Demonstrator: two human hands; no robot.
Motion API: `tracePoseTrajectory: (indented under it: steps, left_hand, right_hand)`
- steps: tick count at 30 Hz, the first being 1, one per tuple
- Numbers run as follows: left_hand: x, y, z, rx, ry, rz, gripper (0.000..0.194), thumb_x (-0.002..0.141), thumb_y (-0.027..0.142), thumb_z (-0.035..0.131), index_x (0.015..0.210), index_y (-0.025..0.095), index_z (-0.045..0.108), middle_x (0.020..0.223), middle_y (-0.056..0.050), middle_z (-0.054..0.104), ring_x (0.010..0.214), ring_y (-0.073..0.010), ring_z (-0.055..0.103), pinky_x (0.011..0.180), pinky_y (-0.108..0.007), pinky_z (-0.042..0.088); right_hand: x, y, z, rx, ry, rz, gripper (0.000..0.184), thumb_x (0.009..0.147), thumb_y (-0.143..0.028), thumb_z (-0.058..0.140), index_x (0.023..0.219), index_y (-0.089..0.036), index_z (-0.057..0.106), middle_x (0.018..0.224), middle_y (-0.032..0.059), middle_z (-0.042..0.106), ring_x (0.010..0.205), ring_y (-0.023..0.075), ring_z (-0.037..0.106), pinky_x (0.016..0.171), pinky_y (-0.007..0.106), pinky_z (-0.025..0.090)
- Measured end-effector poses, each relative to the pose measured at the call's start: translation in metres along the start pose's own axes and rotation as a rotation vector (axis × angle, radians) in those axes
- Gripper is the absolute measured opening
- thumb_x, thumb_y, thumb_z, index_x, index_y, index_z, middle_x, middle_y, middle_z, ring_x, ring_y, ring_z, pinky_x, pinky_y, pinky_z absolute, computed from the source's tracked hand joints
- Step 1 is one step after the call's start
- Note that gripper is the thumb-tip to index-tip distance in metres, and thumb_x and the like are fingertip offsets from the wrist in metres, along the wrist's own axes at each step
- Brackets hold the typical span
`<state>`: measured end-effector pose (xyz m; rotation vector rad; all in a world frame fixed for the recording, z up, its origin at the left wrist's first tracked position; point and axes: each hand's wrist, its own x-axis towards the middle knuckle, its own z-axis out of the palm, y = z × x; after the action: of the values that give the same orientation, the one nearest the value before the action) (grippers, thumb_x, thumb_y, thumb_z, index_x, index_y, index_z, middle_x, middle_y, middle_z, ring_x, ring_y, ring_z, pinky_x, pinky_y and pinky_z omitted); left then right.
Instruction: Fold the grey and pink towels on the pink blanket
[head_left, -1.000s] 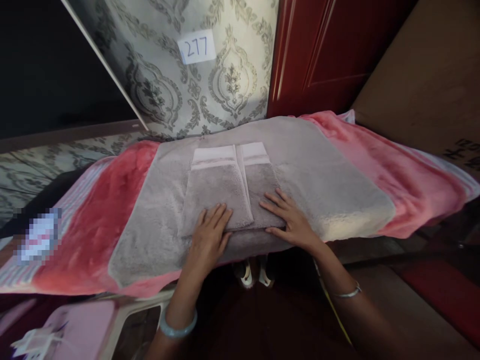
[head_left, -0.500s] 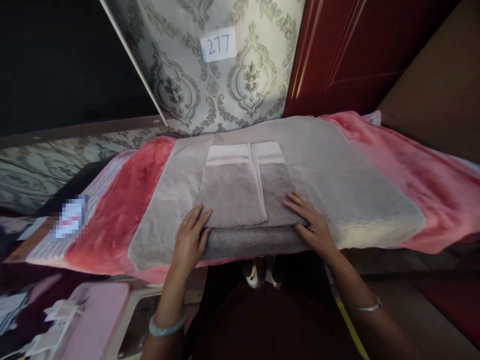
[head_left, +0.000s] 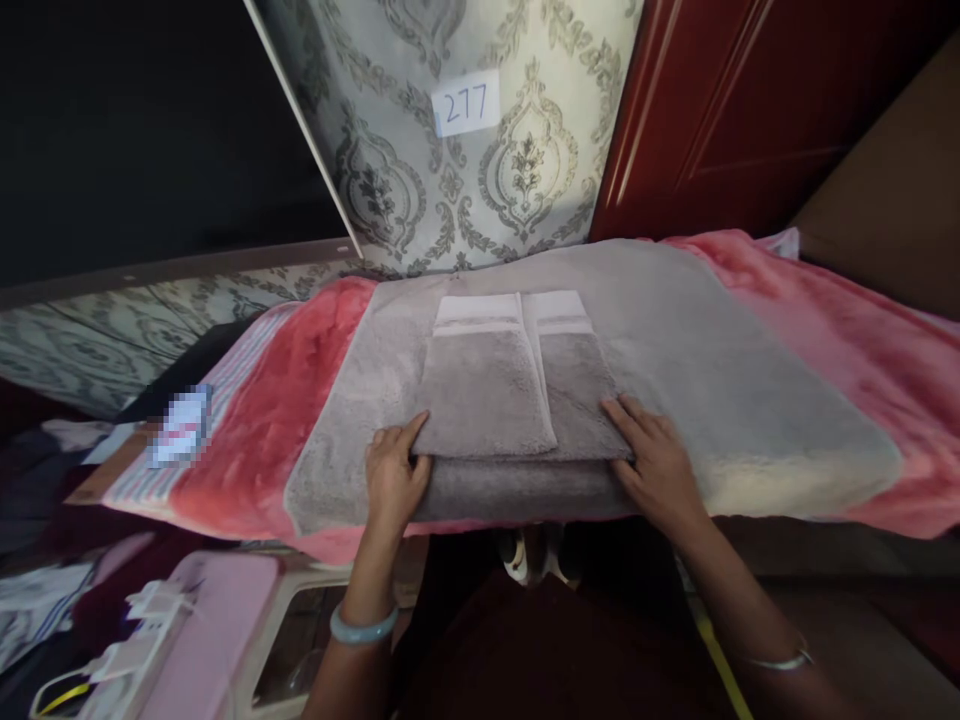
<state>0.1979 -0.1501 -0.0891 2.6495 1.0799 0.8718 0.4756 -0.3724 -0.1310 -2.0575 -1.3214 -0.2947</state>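
A grey towel (head_left: 487, 390) with a pale band across its far end lies folded in front of me, one layer overlapping another along a slanting edge. At its near left corner my left hand (head_left: 397, 470) has thumb and forefinger closed on the edge, the other fingers curled. My right hand (head_left: 656, 460) holds the near right corner, with the fingers along the side and the thumb at the front edge. Beneath the towel is a fluffy blanket (head_left: 675, 330), grey in the middle with red-pink borders.
A dark screen (head_left: 150, 130) stands at the back left, near patterned wallpaper with a paper marked 277 (head_left: 466, 103). A red door (head_left: 720, 110) is at the back right. Lower left are a pink board (head_left: 217, 620) and a white power strip (head_left: 142, 640) with plugs.
My left fingers have curled in and pinch the towel's corner. The right fingers have drawn back to its side edge. The whole view has shifted slightly; the towel lies as before.
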Motion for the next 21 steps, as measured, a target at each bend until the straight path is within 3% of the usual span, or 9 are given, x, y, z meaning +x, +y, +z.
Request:
tracePoseTrajectory:
  steps: [9, 21]
  left_hand:
    - [-0.0023, -0.0043, 0.0029, -0.243, 0.114, -0.004, 0.047, 0.079, 0.013, 0.046, 0.113, 0.023, 0.075, 0.078, -0.004, 0.063, 0.081, -0.0222, 0.053, 0.078, -0.037, 0.042]
    - [-0.0036, -0.01, 0.0091, -0.131, 0.193, 0.119, 0.044, 0.081, 0.008, 0.046, 0.111, 0.02, 0.076, 0.071, -0.003, 0.055, 0.077, -0.021, 0.049, 0.073, -0.034, 0.041]
  right_hand:
    - [-0.0039, 0.002, 0.0044, 0.046, 0.012, 0.045, 0.074, 0.074, -0.013, 0.044, 0.146, -0.03, 0.052, 0.155, 0.0041, 0.044, 0.131, 0.0332, 0.049, 0.108, 0.058, 0.04]
    - [-0.0035, 0.0069, 0.0007, 0.109, 0.048, 0.026, 0.074, 0.073, -0.009, 0.041, 0.143, -0.028, 0.055, 0.15, 0.004, 0.049, 0.135, 0.0251, 0.049, 0.109, 0.05, 0.043]
